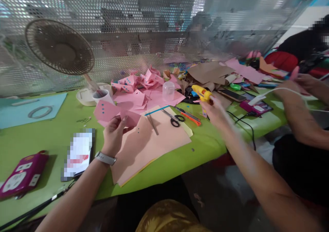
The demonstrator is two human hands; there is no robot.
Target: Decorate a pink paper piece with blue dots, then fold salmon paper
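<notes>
My left hand (113, 134) pinches a folded pink paper piece (105, 111) that has a few teal dots, above the left edge of peach paper sheets (159, 146). To the right, my right hand (209, 108) is wrapped round a yellow glue gun (202, 92), its nozzle pointing left. On the peach sheets lie black-handled scissors (175, 121), tweezers (154, 125) and a thin blue strip (157, 110). An orange cutter (191, 117) rests just right of the scissors. Folded pink papers (151, 77) are heaped behind, beside a clear plastic cup (168, 90).
A fan (60, 48) stands at the back left. Nearer are a phone (79, 153) and a magenta box (24, 173). At right are brown paper (209, 72), another phone (232, 95), a magenta power box (250, 107) with cables, and another person's arms (300, 115).
</notes>
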